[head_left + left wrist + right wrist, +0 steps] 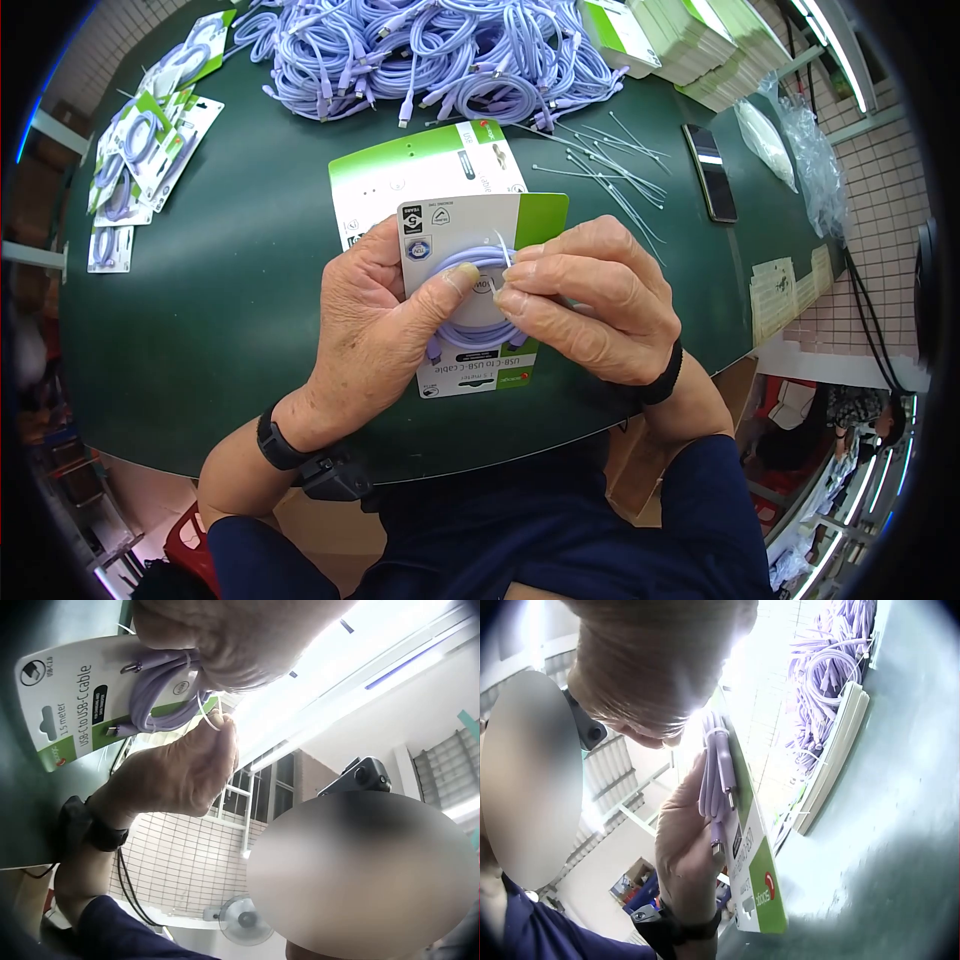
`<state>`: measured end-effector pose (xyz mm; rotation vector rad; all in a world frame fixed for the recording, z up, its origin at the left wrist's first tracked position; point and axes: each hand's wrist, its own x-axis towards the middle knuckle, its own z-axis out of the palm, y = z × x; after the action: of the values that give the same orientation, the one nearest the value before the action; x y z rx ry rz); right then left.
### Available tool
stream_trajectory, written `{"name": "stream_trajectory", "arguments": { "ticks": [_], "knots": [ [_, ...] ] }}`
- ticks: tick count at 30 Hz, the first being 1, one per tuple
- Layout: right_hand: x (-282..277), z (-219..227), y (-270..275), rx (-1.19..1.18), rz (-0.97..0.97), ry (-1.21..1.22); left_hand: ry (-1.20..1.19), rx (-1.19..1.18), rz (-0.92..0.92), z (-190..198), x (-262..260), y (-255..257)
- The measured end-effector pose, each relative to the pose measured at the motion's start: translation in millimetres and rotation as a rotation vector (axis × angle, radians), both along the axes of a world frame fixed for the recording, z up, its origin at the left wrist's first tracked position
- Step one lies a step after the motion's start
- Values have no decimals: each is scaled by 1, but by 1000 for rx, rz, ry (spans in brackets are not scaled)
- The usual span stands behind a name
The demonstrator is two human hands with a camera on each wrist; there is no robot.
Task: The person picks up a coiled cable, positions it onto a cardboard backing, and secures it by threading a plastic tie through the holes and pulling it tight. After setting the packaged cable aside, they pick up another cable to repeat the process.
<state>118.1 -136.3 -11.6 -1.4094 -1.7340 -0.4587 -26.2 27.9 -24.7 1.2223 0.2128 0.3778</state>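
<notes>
A white and green card (418, 215) with a coiled lilac cable (470, 338) on its face is held up over the table. The left hand (375, 325) grips the card's left edge, its thumb pressing the coil. The right hand (600, 300) pinches a thin white cable tie (503, 245) at the middle of the coil. In the left wrist view the tie (206, 712) loops at the coil beside the right hand's fingertips (217, 720). The right wrist view shows the card (759, 862) edge-on, with both cable plugs pointing down.
Behind the held card lies a stack of cards (370, 160). A heap of lilac cables (430, 60) fills the far edge. Loose ties (610, 170) and a phone (711, 175) lie to the right, card stacks (690, 40) far right, cards with cables (150, 140) at left.
</notes>
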Motion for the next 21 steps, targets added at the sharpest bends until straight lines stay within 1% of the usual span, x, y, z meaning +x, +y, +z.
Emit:
{"name": "stream_trajectory", "arguments": {
  "ticks": [7, 14, 21],
  "knots": [
    [-4, 5, -1, -29, -4, -3, -4, -23, 15, 1, 0, 0],
    [-5, 5, -2, -24, -66, -81, 15, -50, -5, -2, 0, 0],
    [-7, 4, -1, -31, -62, -61, 13, -48, -1, -5, 0, 0]
  ]
}}
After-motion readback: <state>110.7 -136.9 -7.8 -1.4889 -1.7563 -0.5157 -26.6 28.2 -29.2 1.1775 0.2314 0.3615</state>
